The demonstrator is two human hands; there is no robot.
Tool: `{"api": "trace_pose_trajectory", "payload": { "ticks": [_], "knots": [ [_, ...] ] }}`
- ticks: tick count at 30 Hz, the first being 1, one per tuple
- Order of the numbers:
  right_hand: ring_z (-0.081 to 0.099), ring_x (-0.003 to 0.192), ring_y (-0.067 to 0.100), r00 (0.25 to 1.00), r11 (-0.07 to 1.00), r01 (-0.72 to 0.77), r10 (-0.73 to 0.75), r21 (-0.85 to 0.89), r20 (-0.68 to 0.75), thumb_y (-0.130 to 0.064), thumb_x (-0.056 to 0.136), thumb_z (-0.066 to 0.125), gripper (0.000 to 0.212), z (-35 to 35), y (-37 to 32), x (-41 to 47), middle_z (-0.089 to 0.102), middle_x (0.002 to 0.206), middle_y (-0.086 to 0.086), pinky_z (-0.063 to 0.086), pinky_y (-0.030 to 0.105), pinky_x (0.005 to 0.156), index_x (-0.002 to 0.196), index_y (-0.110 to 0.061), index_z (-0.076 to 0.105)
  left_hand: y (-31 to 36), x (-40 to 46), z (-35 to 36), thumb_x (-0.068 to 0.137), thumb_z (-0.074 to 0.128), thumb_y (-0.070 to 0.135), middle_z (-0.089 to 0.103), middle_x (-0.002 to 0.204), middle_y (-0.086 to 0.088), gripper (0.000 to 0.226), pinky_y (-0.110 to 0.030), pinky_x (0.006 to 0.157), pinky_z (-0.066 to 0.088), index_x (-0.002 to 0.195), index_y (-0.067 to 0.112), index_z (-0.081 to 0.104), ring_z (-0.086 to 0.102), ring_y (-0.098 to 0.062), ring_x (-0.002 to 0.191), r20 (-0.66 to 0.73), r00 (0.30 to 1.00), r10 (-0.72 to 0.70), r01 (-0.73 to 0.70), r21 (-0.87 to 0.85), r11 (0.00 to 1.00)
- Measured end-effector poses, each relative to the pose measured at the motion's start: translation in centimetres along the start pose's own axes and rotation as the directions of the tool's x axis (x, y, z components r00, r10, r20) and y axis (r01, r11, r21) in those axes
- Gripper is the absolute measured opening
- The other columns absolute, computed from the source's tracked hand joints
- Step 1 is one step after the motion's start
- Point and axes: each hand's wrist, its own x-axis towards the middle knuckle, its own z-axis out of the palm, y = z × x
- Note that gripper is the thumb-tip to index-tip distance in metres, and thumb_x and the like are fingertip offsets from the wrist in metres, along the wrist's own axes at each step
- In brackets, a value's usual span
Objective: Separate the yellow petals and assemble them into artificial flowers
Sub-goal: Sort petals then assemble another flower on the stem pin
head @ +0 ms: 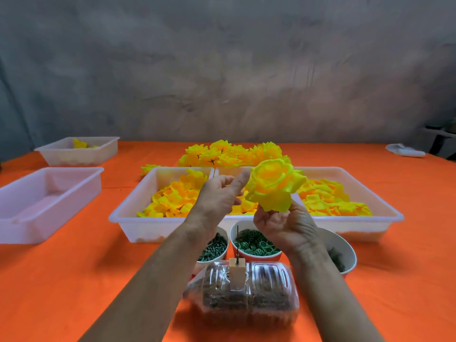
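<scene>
1. Two hands working: the right hand (287, 227) is pinching the yellow flower (272, 185) from below, above the near cups.
2. The left hand (219, 193) is hovering, fingers loosely curled; probably best fluffing the petals gently.

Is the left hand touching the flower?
Cannot tell. In the head view the left hand's thumb tip lies right against the flower's edge, but no clear contact or gap shows. The right hand holds it from below.

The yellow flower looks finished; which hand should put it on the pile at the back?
Probably the right hand: it already grips the flower from underneath, while the left hand only touches its edge.
</scene>
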Motion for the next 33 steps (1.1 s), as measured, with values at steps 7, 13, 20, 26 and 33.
{"api": "trace_pose_trajectory", "payload": {
  "ticks": [7, 13, 20, 26, 33],
  "knots": [
    [0.061, 0.066, 0.021, 0.998, 0.999, -0.045, 0.046, -0.025, 0.046, -0.013, 0.068, 0.059, 0.027, -0.3, 1.0, 0.5, 0.066, 0.091, 0.014, 0.05, 0.023, 0.046, 0.092, -0.002, 0.062, 0.5, 1.3, 0.3, 0.082, 0.07, 0.033, 0.065, 0.093, -0.006, 0.036, -0.03, 0.064, 0.054, 0.104, 0.006, 0.062, 0.062, -0.017, 0.071, -0.006, 0.986, -0.167, 0.164, -0.162, 0.973],
    [0.062, 0.058, 0.015, 0.997, 0.944, 0.022, 0.003, -0.328, 0.078, -0.004, 0.068, 0.061, 0.012, -0.8, 1.5, 0.9, 0.065, 0.07, 0.01, 0.051, 0.021, 0.052, 0.072, -0.007, 0.072, 0.7, 2.3, -0.7, 0.08, 0.069, 0.005, 0.064, 0.08, -0.001, 0.011, -0.028, 0.06, 0.047, 0.08, 0.015, 0.064, 0.056, -0.015, 0.069, -0.107, 0.971, -0.214, 0.18, -0.264, 0.948],
    [0.059, 0.056, 0.011, 0.942, 0.684, 0.319, -0.157, -0.656, 0.295, -0.012, 0.066, 0.07, 0.007, -0.5, 1.2, 0.5, 0.067, 0.062, 0.005, 0.051, 0.019, 0.057, 0.069, -0.008, 0.074, 1.6, 2.7, -1.0, 0.077, 0.069, -0.003, 0.067, 0.081, -0.001, 0.018, -0.027, 0.064, 0.052, 0.083, 0.013, 0.069, 0.061, -0.015, 0.078, -0.148, 0.989, -0.022, 0.005, -0.112, 0.994],
    [0.059, 0.056, 0.008, 0.878, 0.471, 0.474, -0.315, -0.744, 0.36, 0.008, 0.081, 0.063, 0.023, -0.4, 1.1, 0.6, 0.066, 0.058, 0.0, 0.051, 0.021, 0.062, 0.074, -0.013, 0.07, 1.8, 3.0, -1.6, 0.08, 0.063, 0.001, 0.065, 0.093, -0.008, 0.018, -0.037, 0.077, 0.047, 0.087, 0.016, 0.068, 0.057, -0.023, 0.087, -0.123, 0.992, -0.029, 0.011, -0.143, 0.99],
    [0.055, 0.064, 0.014, 0.841, 0.487, 0.538, -0.368, -0.688, 0.397, -0.002, 0.079, 0.067, 0.024, -1.4, 1.6, 1.0, 0.07, 0.066, 0.004, 0.049, 0.025, 0.064, 0.07, -0.021, 0.078, 0.4, 2.9, -2.6, 0.075, 0.074, 0.038, 0.064, 0.11, -0.008, 0.033, -0.035, 0.075, 0.049, 0.098, 0.017, 0.068, 0.059, -0.025, 0.1, -0.028, 0.985, -0.173, 0.174, 0.015, 0.985]
  ]
}}
